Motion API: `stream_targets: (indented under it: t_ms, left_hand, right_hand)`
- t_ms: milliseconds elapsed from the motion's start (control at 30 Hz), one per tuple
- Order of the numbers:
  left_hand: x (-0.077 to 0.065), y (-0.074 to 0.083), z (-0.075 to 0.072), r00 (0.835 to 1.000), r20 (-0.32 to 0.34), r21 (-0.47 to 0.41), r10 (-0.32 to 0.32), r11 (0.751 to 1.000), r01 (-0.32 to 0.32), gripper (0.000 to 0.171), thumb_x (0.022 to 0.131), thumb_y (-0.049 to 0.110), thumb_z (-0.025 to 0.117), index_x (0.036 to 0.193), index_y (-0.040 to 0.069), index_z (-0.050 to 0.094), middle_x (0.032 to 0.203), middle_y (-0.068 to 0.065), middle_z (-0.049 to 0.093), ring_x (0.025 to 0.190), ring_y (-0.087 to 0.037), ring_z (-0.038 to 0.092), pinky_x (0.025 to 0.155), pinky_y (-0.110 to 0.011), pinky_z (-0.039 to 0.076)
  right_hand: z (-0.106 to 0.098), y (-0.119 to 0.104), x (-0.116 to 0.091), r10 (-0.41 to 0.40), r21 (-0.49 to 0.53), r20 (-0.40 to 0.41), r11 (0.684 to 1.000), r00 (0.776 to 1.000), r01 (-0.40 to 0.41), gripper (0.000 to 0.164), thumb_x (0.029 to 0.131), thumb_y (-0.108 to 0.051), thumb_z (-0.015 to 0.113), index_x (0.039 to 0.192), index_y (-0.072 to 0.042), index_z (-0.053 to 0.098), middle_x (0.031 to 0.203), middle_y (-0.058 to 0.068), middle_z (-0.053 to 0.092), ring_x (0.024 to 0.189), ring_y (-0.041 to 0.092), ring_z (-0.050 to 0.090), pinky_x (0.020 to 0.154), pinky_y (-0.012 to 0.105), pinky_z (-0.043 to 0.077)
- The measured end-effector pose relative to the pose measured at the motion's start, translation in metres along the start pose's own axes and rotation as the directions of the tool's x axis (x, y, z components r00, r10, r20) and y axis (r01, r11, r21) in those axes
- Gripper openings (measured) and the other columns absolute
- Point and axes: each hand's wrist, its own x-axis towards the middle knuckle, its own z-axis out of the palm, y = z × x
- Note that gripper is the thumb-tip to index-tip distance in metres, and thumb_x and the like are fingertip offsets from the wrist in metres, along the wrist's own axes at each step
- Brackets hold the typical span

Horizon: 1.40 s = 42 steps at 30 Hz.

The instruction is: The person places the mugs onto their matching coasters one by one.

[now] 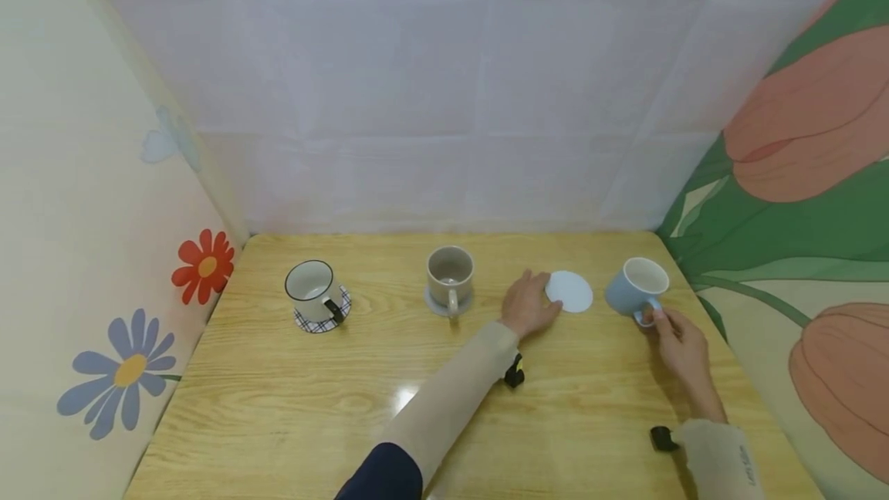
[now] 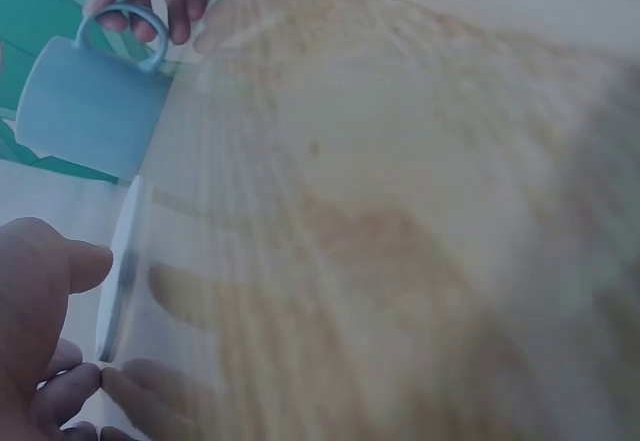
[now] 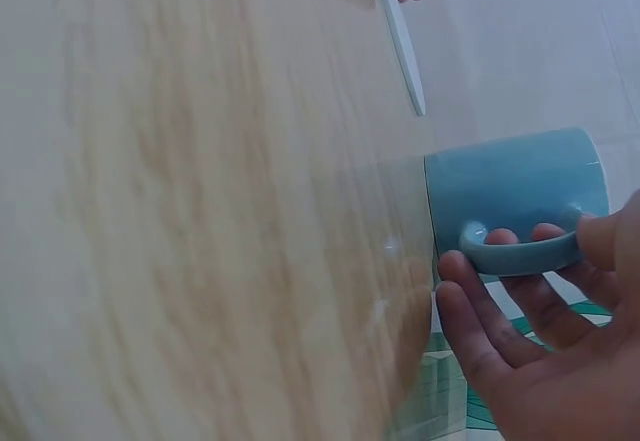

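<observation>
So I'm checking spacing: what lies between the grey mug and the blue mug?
The left hand touching a white coaster, seen from the head view.

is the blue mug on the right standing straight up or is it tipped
Tipped. In the head view the blue mug leans, its opening angled up and right, while the right hand grips its handle.

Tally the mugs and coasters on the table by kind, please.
Mugs: 3 – black-rimmed white mug, beige mug, blue mug
Coasters: 3 – checked coaster, grey coaster, white coaster
Total: 6
</observation>
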Motion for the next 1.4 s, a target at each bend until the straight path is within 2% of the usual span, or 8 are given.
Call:
stream_targets:
  t_ms: [100,233,567,667,900,1067,1300,1400]
  left_hand:
    - [0.001,-0.002,0.005,1.000,-0.025,0.040,0.007,0.999,-0.006,0.066,0.099,0.046,0.075,0.155,0.019,0.055,0.160,0.004,0.056,0.159,-0.025,0.039,0.130,-0.038,0.035]
    - [0.001,-0.005,0.012,0.999,-0.040,0.089,0.008,0.996,-0.004,0.066,0.098,0.049,0.075,0.154,0.020,0.055,0.160,0.004,0.056,0.160,-0.024,0.037,0.129,-0.036,0.036]
    - [-0.001,-0.003,0.012,1.000,-0.016,0.179,-0.005,0.984,0.008,0.068,0.101,0.053,0.069,0.159,0.022,0.050,0.166,0.007,0.048,0.161,-0.023,0.033,0.136,-0.043,0.018]
    - [0.000,-0.003,0.011,1.000,-0.008,0.218,-0.004,0.976,0.005,0.068,0.102,0.055,0.066,0.159,0.022,0.050,0.168,0.007,0.046,0.161,-0.022,0.033,0.136,-0.041,0.019]
    - [0.003,-0.004,0.010,1.000,0.020,0.275,0.006,0.961,-0.012,0.070,0.104,0.060,0.060,0.162,0.023,0.046,0.170,0.008,0.042,0.162,-0.021,0.031,0.136,-0.039,0.020]
    - [0.003,-0.003,0.007,1.000,0.025,0.283,0.013,0.959,-0.019,0.070,0.104,0.061,0.059,0.162,0.024,0.046,0.170,0.009,0.041,0.162,-0.020,0.031,0.135,-0.038,0.020]
    - [0.002,-0.002,0.009,0.999,0.031,0.276,0.015,0.961,-0.023,0.070,0.104,0.062,0.058,0.163,0.025,0.045,0.171,0.009,0.039,0.163,-0.020,0.030,0.135,-0.038,0.021]
    - [0.003,-0.003,0.012,0.999,0.026,0.281,0.020,0.959,-0.027,0.070,0.104,0.062,0.058,0.162,0.026,0.046,0.171,0.009,0.039,0.162,-0.019,0.031,0.135,-0.038,0.022]
  right_hand:
    - [0.000,0.001,0.000,-0.026,0.107,0.040,0.994,0.999,0.021,0.050,0.115,-0.037,0.046,0.125,0.008,0.066,0.100,-0.019,0.074,0.087,-0.019,0.062,0.080,0.007,0.053]
    - [0.002,0.002,-0.002,-0.041,0.228,0.076,0.973,0.996,0.023,0.049,0.116,-0.029,0.046,0.128,0.016,0.060,0.094,-0.029,0.069,0.084,-0.010,0.071,0.077,0.012,0.061]
    - [0.005,0.001,-0.002,-0.031,0.263,0.082,0.965,0.996,0.009,0.047,0.116,-0.025,0.045,0.127,0.019,0.057,0.094,-0.027,0.069,0.085,-0.009,0.072,0.078,0.013,0.062]
    - [0.005,0.001,-0.001,-0.038,0.287,0.085,0.958,0.996,0.012,0.047,0.116,-0.025,0.046,0.126,0.020,0.057,0.093,-0.027,0.070,0.085,-0.009,0.072,0.078,0.014,0.062]
    - [0.004,0.003,0.005,-0.066,0.540,0.112,0.842,0.991,-0.006,0.038,0.112,-0.020,0.055,0.119,0.017,0.061,0.094,-0.013,0.077,0.082,0.001,0.078,0.076,0.018,0.064]
    - [0.004,0.003,0.005,-0.072,0.562,0.117,0.827,0.991,-0.006,0.036,0.112,-0.018,0.056,0.115,0.017,0.064,0.094,-0.010,0.078,0.083,0.003,0.079,0.077,0.020,0.065]
    - [0.006,0.001,0.002,-0.061,0.631,0.082,0.776,0.995,-0.004,0.029,0.110,-0.012,0.058,0.109,0.016,0.068,0.091,-0.005,0.079,0.080,0.006,0.080,0.076,0.022,0.065]
    - [0.006,0.002,0.000,-0.057,0.624,0.076,0.781,0.996,-0.003,0.029,0.110,-0.013,0.058,0.109,0.015,0.068,0.092,-0.006,0.079,0.080,0.006,0.080,0.077,0.022,0.065]
